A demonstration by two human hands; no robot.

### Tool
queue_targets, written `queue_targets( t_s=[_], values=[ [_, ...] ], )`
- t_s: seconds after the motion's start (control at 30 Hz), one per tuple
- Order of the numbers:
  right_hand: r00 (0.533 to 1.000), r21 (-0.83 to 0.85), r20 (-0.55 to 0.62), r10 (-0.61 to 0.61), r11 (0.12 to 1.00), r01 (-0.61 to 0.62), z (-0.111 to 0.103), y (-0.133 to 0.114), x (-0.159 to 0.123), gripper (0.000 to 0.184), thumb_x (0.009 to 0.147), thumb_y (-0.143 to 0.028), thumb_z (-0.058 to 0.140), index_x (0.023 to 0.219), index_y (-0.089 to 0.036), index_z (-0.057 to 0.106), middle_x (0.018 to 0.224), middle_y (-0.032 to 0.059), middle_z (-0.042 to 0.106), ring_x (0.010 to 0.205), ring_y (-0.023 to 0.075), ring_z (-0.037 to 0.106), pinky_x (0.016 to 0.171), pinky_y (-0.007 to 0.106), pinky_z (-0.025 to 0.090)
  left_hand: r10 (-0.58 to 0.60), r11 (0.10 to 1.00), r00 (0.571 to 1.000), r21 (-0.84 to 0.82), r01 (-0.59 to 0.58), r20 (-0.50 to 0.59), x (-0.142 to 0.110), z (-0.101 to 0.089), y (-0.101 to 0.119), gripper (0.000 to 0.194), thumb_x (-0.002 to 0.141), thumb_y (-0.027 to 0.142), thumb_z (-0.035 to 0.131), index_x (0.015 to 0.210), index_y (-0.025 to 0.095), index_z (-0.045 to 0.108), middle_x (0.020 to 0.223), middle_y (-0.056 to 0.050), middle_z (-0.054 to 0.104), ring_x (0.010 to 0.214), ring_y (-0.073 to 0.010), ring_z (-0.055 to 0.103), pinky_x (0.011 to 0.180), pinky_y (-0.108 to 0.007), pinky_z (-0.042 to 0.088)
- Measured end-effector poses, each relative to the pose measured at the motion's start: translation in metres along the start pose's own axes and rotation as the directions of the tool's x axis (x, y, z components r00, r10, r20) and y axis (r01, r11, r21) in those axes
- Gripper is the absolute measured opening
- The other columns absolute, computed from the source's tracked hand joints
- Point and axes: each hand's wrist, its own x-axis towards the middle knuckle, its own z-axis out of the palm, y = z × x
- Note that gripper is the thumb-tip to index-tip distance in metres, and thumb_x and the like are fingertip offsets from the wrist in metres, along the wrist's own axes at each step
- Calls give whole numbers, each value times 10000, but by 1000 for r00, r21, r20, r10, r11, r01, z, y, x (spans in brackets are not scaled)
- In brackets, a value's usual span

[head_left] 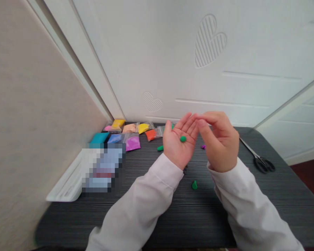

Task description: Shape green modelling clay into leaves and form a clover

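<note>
The left grip (180, 146) is spreading wide, palm up, carrying a green ball (182, 139). The right grip (221, 143) is making a narrow pinch just beside it; whether it is holding anything, I cannot tell. Left of both, pixelation is hiding any print beside a purple packet (133, 142) on the table (193, 216).

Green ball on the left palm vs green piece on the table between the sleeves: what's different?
Shape: the green ball is rounded; the green piece narrows toward its far end.
Place: the green ball rests on the open left hand; the green piece sits on the dark table, touched by neither hand.
Shared: both are small and green.
</note>
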Motion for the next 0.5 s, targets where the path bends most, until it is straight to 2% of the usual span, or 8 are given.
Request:
queue_targets(
  t_s=[0.1, 0.2, 0.33, 0.4, 0.5],
  values=[
    [969, -75, 245, -12, 997, 32, -3, -1, 1, 135, 735, -210, 566, 862, -196, 610, 798, 25, 572, 785, 144, 532, 735, 314, 438, 111, 992, 992, 60, -114, 53, 0, 3, 13, 540, 848, 465, 193, 961, 85, 559, 1124, -141, 549, 1087, -199, 491, 906, -283, 396],
    [934, -115, 357, -16, 991, 61, 0, 0, 1, 212, 694, -243, 615, 897, -183, 617, 823, 34, 561, 798, 152, 517, 737, 315, 433, 153, 979, 984, 122, -163, 85, -1, 6, 18, 548, 843, 478, 189, 993, 89, 544, 1143, -133, 540, 1111, -194, 470, 939, -280, 362],
    [906, -92, 422, -43, 992, 90, 2, 0, 1, 201, 710, -236, 600, 902, -181, 625, 838, 36, 563, 815, 147, 515, 757, 310, 429, 96, 967, 989, 225, -119, 112, -4, 10, 16, 544, 833, 500, 198, 1054, 123, 522, 1178, -102, 522, 1140, -184, 439, 955, -284, 335],
    [909, -91, 412, -63, 990, 109, -2, 0, 2, 192, 726, -215, 580, 912, -189, 621, 843, 35, 572, 811, 144, 521, 754, 313, 430, 61, 945, 991, 312, -94, 115, -6, 12, 17, 519, 821, 505, 246, 1069, 139, 518, 1171, -96, 526, 1138, -191, 438, 944, -297, 341],
    [930, -102, 350, -116, 982, 161, -12, -2, 5, 202, 734, -204, 568, 932, -205, 608, 867, 37, 581, 830, 150, 530, 760, 326, 433, 62, 832, 992, 543, -110, 106, -9, 15, 26, 408, 787, 451, 404, 1029, 158, 550, 1089, -84, 571, 1086, -198, 473, 900, -301, 365]
  ],
)
